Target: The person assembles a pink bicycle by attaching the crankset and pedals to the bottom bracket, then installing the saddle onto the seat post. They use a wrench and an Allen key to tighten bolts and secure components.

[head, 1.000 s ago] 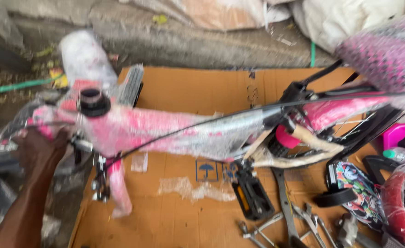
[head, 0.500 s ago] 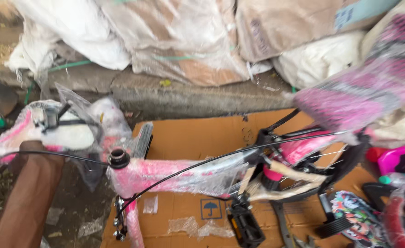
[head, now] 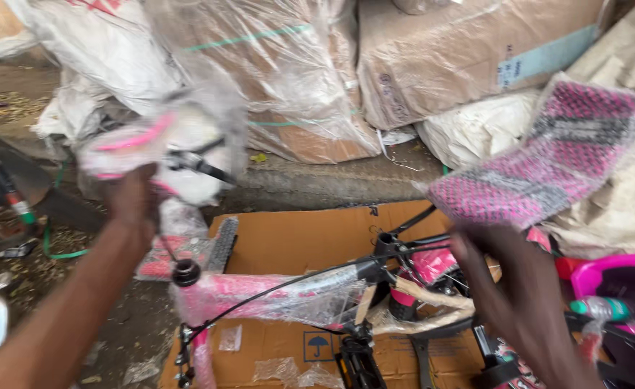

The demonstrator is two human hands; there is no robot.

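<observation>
Wrapped handlebar [head: 162, 155] gripped in left hand [head: 131, 202], blurred; right hand [head: 508, 288] spread, probably empty, near pink frame [head: 274, 295]; steady frame first.

Flattened cardboard [head: 299, 241] – wrapped pink bike frame [head: 274, 295] atop

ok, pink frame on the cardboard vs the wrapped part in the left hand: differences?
The frame lies low on the cardboard sheet, sharp in view; the wrapped part is lifted by the left hand and blurred. The frame is a long tube; the part is bulkier and partly white. Both are pink and wrapped in clear plastic.
</observation>
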